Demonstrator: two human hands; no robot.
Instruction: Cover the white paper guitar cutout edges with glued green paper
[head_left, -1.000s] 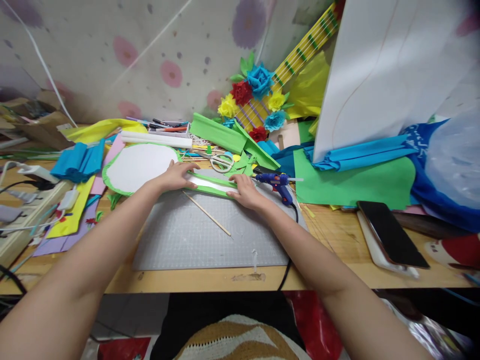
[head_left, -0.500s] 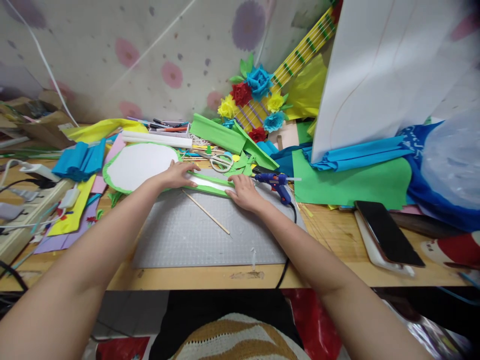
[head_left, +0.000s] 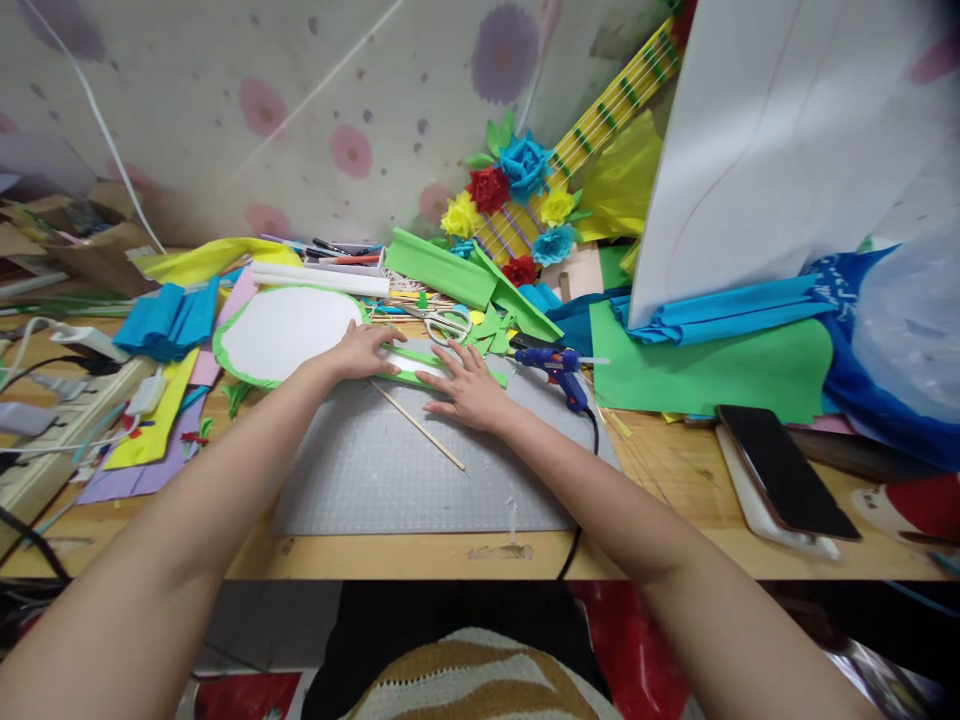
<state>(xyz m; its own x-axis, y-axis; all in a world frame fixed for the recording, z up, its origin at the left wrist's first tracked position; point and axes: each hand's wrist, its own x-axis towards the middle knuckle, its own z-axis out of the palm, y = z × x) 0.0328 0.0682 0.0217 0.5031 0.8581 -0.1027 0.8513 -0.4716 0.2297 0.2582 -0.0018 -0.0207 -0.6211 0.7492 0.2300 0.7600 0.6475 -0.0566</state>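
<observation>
A white guitar-shaped board [head_left: 292, 335], edged with green crepe paper, lies with its rounded body to the left and its narrow neck pointing right. My left hand [head_left: 364, 352] grips the neck where it meets the body, thumb at the near edge and fingers at the far one. Spread fingers of my right hand [head_left: 469, 390] rest open across the neck farther along. Beneath the neck is a grey cutting mat [head_left: 375, 490], with a thin wooden stick [head_left: 420, 427] on it. A blue glue gun [head_left: 555, 368] lies just right of my right hand.
Scissors [head_left: 448, 325] and green scraps lie behind the neck. A yellow flower-trimmed paper guitar [head_left: 510, 225] leans on the wall beside a tall white board [head_left: 727, 150]. On the right is a phone [head_left: 787, 470]; on the left, a power strip [head_left: 82, 425] with cables.
My right hand has slid left along the neck, nearer my left hand, and its fingers have spread. The green-edged end of the neck now shows beyond it. My left hand stays in place.
</observation>
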